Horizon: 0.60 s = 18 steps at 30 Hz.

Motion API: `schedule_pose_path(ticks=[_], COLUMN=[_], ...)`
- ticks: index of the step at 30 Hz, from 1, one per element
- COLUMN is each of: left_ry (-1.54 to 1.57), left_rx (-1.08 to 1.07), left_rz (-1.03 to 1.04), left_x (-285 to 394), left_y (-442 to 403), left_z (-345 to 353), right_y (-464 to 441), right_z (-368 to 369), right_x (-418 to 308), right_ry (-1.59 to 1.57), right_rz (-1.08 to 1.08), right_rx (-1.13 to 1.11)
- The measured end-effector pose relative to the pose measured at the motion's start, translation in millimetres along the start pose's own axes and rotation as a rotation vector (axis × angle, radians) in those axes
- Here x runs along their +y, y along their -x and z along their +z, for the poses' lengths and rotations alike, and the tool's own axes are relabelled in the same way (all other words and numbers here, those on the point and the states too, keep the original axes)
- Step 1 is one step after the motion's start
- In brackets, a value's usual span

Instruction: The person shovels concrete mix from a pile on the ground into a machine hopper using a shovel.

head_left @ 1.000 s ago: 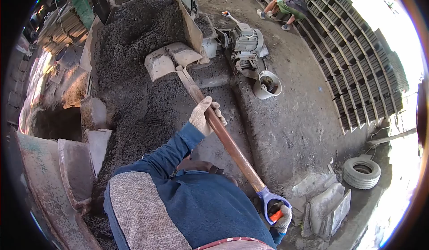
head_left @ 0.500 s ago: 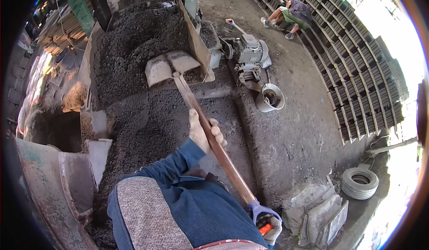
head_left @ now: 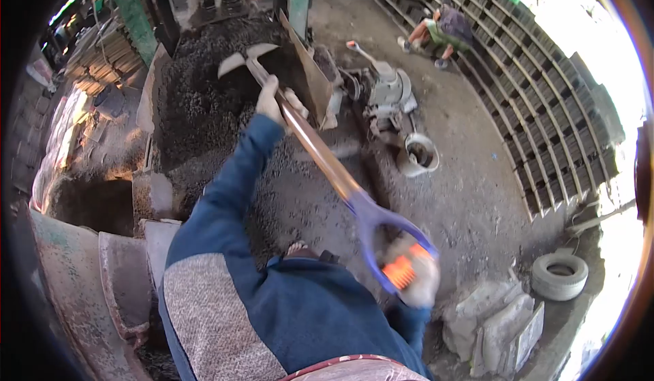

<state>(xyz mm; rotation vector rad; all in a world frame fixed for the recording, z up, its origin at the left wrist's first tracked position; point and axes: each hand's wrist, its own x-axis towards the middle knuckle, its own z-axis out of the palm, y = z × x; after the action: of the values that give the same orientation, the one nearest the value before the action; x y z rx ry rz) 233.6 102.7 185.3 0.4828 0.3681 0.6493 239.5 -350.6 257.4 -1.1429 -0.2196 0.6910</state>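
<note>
A shovel (head_left: 319,151) with a wooden shaft and a purple D-handle reaches away from my body. My left hand (head_left: 270,100) is wrapped round the shaft close to the blade. At the near end, my right hand (head_left: 424,280), somewhat blurred, grips the orange bar inside the D-handle. The pale metal blade (head_left: 234,65) is tipped on edge over a heap of dark, crumbly material (head_left: 201,108) in a walled bin. From this angle I cannot tell whether the blade carries anything.
A motor (head_left: 390,88) and a bucket (head_left: 417,156) stand right of the bin. A person (head_left: 443,30) crouches by slatted racks (head_left: 538,108) of blocks. Lower right are a tire (head_left: 560,276) and stacked flat pieces (head_left: 490,323). A rusty metal housing (head_left: 68,265) is at left.
The shovel has moved forward into the bin, its blade tilting from flat to edge-on. My left hand has gone forward with it; my right hand and the D-handle have come up.
</note>
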Motion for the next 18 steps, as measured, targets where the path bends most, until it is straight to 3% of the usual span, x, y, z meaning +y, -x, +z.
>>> schedule_pose_path(ticks=[1, 2, 3, 4, 6, 7, 9, 12, 18], left_ry=[0.230, 0.151, 0.272, 0.273, 0.380, 0.327, 0.179, 0.093, 0.044], left_rx=[-0.017, 0.043, -0.074, -0.161, -0.196, -0.306, -0.490, -0.780, -0.904], left_rz=[-0.177, -0.151, -0.242, -0.241, -0.244, -0.192, -0.067, -0.083, 0.091], left_x=[-3.3, -13.0, -22.2, -32.1, -51.5, -62.0, -91.5, -112.1, -118.8], left_y=[30.2, 66.4, 88.6, 98.9, 110.6, 117.3, 126.5, 144.4, 167.4], left_z=[26.6, 56.8, 68.7, 68.8, 78.7, 82.7, 86.7, 105.8, 113.4], right_y=[14.3, 29.3, 38.6, 52.5, 56.9, 54.7, 47.3, 35.0, -15.2], right_z=[-28.6, -51.9, -78.7, -101.3, -117.8, -141.1, -163.5, -146.2, 17.6], right_x=[-22.5, -46.4, -78.3, -99.4, -168.1, -199.3, -251.8, -312.4, -355.5], right_ry=[0.083, 0.079, 0.308, 0.481, 0.797, 1.132, 1.457, 1.465, 1.431], right_rz=[-0.189, -0.282, -0.480, -0.671, -0.794, -0.983, -1.313, -1.667, -2.368], right_rx=[-0.056, 0.091, -0.067, 0.164, 0.476, 0.577, 0.713, 0.770, 0.628])
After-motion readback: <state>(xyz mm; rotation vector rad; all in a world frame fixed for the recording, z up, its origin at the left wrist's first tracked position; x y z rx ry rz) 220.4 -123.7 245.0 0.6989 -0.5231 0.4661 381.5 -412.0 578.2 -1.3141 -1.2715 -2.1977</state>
